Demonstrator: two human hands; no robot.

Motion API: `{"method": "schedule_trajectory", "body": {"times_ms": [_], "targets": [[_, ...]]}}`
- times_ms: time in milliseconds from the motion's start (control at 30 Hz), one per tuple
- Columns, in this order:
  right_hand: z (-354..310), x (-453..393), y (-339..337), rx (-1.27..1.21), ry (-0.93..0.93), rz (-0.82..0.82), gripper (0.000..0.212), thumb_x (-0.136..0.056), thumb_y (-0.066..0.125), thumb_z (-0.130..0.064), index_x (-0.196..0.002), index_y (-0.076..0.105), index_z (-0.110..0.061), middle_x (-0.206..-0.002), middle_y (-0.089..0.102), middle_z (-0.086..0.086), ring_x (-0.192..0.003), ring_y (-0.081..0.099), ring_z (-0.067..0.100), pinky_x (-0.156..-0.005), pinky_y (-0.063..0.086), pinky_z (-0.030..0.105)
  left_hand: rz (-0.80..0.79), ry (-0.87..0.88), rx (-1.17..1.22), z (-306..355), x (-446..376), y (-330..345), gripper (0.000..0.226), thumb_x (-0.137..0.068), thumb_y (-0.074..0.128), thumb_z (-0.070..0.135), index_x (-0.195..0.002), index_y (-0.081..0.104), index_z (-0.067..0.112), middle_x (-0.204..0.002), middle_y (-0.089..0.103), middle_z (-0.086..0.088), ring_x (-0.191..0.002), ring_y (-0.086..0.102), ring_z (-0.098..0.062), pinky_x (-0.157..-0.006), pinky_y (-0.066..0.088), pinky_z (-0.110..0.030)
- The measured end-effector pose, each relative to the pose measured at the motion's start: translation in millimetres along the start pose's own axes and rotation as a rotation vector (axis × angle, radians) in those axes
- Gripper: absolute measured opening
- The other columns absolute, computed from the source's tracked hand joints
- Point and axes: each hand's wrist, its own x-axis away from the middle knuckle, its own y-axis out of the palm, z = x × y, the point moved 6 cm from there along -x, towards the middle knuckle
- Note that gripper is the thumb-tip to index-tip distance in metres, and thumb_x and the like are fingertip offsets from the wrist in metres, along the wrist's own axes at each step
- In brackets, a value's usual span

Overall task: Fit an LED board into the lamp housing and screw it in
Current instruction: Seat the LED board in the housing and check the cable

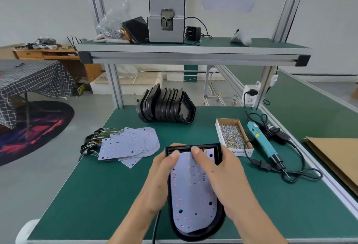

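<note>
Both hands, left hand (161, 178) and right hand (219, 174), grip the black plastic lamp housing (219, 222), fingertips pressing the white LED board (190, 195) into it.

Black lamp housing (219, 158), white LED board (193, 195) dotted red and orange, green table (96, 195).

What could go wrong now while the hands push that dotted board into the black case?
1. The LED board may sit crooked: its far edge looks lifted where the left hand and right hand press it into the lamp housing.
2. Wires near the far end could get pinched under it.
3. The housing hangs partly over the table edge, so it might slip off.
</note>
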Motion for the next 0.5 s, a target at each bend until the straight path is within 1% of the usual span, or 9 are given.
{"method": "schedule_trajectory", "body": {"times_ms": [100, 167, 233, 267, 300, 333, 367, 400, 500], "targets": [[3, -1, 0, -0.082, 0.038, -0.031, 0.037, -0.081, 0.083, -0.049, -0.100, 0.076, -0.018, -0.102, 0.082, 0.004, -0.099, 0.078, 0.026, -0.097, 0.059, 0.057, 0.033, -0.018, -0.032, -4, 1, -4, 0.067, -0.077, 0.068, 0.078, -0.102, 0.079, 0.016, -0.107, 0.081, -0.005, -0.103, 0.075, -0.018, -0.085, 0.057, -0.023], [5, -2, 0, -0.154, 0.083, -0.073, 0.028, -0.085, 0.085, -0.036, -0.102, 0.076, -0.015, -0.103, 0.083, 0.007, -0.099, 0.079, 0.027, -0.099, 0.058, 0.057, 0.058, -0.051, -0.037, -8, 1, -5, 0.069, -0.071, 0.068, 0.083, -0.102, 0.081, 0.022, -0.113, 0.080, -0.002, -0.111, 0.074, -0.016, -0.093, 0.053, -0.031], [5, -2, 0, -0.182, 0.103, -0.099, 0.026, -0.087, 0.084, -0.030, -0.104, 0.076, -0.013, -0.104, 0.083, 0.007, -0.101, 0.079, 0.028, -0.100, 0.058, 0.056, 0.086, -0.063, -0.041, -7, 2, -6, 0.073, -0.069, 0.067, 0.084, -0.107, 0.081, 0.023, -0.120, 0.078, -0.003, -0.120, 0.070, -0.019, -0.101, 0.050, -0.043], [4, -2, -1, -0.183, 0.105, -0.099, 0.024, -0.088, 0.083, -0.029, -0.104, 0.076, -0.013, -0.105, 0.083, 0.008, -0.102, 0.079, 0.029, -0.101, 0.057, 0.056, 0.083, -0.067, -0.050, -7, 3, -6, 0.072, -0.072, 0.067, 0.082, -0.109, 0.080, 0.021, -0.123, 0.077, -0.006, -0.123, 0.068, -0.022, -0.106, 0.049, -0.047], [5, -3, -1, -0.183, 0.105, -0.091, 0.024, -0.089, 0.083, -0.028, -0.105, 0.076, -0.012, -0.106, 0.082, 0.009, -0.103, 0.078, 0.031, -0.101, 0.057, 0.057, 0.082, -0.059, -0.055, -6, 3, -5, 0.064, -0.077, 0.068, 0.075, -0.110, 0.081, 0.021, -0.123, 0.077, -0.005, -0.123, 0.069, -0.022, -0.108, 0.050, -0.046], [5, -3, -2, -0.182, 0.105, -0.075, 0.024, -0.089, 0.082, -0.027, -0.105, 0.075, -0.011, -0.106, 0.082, 0.011, -0.104, 0.077, 0.033, -0.101, 0.056, 0.058, 0.076, -0.041, -0.066, -3, 3, -4, 0.050, -0.082, 0.067, 0.065, -0.107, 0.082, 0.025, -0.118, 0.080, 0.000, -0.117, 0.072, -0.016, -0.104, 0.055, -0.037], [6, -4, -3, -0.180, 0.106, -0.057, 0.025, -0.089, 0.082, -0.027, -0.105, 0.074, -0.009, -0.107, 0.081, 0.014, -0.104, 0.076, 0.036, -0.100, 0.056, 0.060, 0.062, -0.026, -0.076, 1, 3, -2, 0.035, -0.085, 0.065, 0.054, -0.103, 0.083, 0.030, -0.110, 0.082, 0.007, -0.106, 0.076, -0.008, -0.093, 0.058, -0.024], [7, -5, -4, -0.178, 0.108, -0.043, 0.027, -0.089, 0.082, -0.026, -0.106, 0.073, -0.007, -0.107, 0.080, 0.017, -0.104, 0.075, 0.039, -0.100, 0.056, 0.061, 0.038, -0.019, -0.093, 3, 2, 0, 0.028, -0.085, 0.063, 0.046, -0.100, 0.083, 0.033, -0.103, 0.083, 0.010, -0.097, 0.077, -0.004, -0.083, 0.058, -0.016], [9, -6, -4, -0.176, 0.120, -0.036, 0.032, -0.089, 0.082, -0.027, -0.107, 0.070, -0.004, -0.111, 0.076, 0.022, -0.104, 0.074, 0.042, -0.100, 0.056, 0.061, -0.020, -0.050, -0.118, 5, 1, 3, 0.027, -0.087, 0.069, 0.035, -0.105, 0.081, 0.020, -0.106, 0.084, -0.004, -0.097, 0.080, -0.018, -0.078, 0.059, -0.022]]}}
